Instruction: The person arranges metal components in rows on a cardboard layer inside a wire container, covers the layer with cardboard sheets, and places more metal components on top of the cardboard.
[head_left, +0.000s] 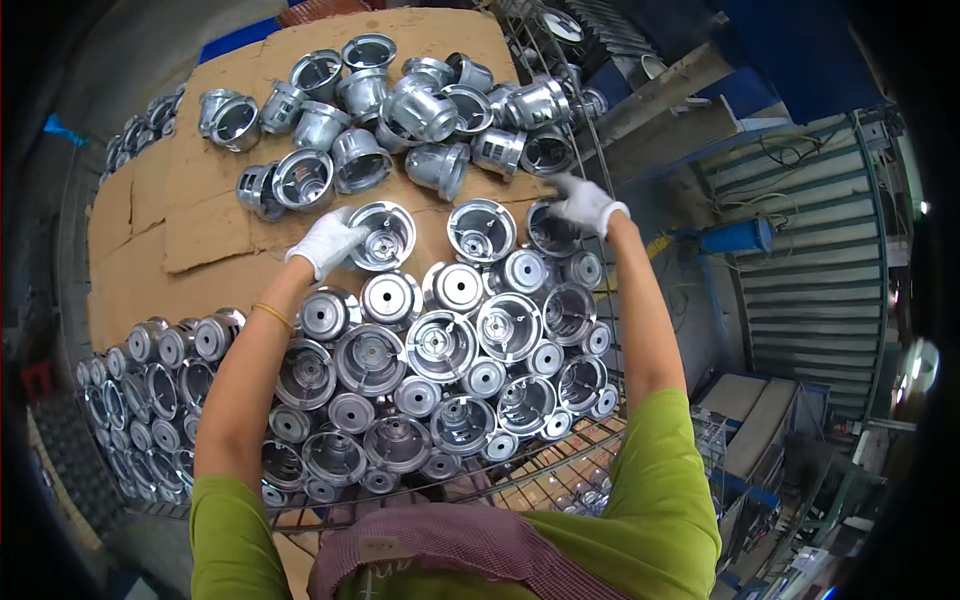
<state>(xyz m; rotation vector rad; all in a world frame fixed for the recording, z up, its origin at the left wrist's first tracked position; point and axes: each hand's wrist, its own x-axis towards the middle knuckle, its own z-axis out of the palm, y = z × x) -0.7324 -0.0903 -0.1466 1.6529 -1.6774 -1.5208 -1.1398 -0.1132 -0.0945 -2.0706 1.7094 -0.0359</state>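
Observation:
My left hand [331, 243], in a white glove, is closed on the left rim of a shiny cup-shaped metal housing [383, 236]. The housing stands mouth up at the back of the packed rows. At the right end of the same row my right hand [586, 204], also gloved, has its fingers stretched out and slightly blurred. It is just above another metal housing [550, 230], and I cannot tell whether they touch. Between the hands stands a third housing [481, 231], mouth up. Nearer to me, more housings [441, 346] form tight rows, some mouth up and some base up.
A loose pile of housings [420, 110] lies on brown cardboard [210, 215] beyond my hands. Stacked housings [150, 400] fill the left side. A wire rack edge [540, 470] runs along the near side and up the right. Beyond it is a blue cylinder [737, 236].

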